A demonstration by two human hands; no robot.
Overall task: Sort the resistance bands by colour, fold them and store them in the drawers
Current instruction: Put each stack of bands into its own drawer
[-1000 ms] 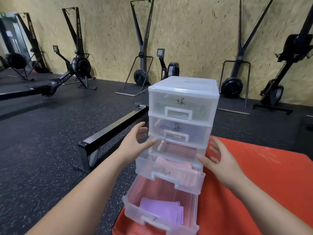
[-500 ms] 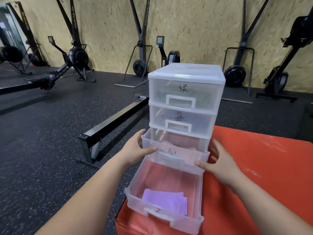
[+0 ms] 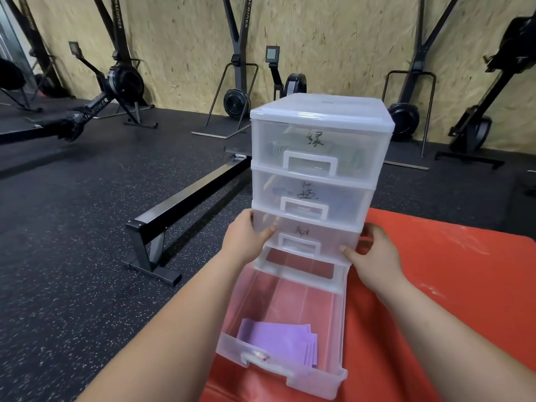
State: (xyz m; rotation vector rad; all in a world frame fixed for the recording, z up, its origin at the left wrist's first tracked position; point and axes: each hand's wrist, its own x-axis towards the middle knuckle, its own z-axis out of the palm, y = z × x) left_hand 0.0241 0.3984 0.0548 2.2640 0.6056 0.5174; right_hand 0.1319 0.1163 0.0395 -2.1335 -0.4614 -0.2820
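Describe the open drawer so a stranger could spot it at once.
On the red mat stands a clear plastic four-drawer tower. Its bottom drawer is the one: the only drawer pulled out, holding folded purple bands.

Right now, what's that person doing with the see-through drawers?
A person's left hand and right hand hold the front corners of the third drawer in a clear drawer tower on a red mat. That drawer sits pushed in. The bottom drawer is pulled out, with folded purple bands inside.
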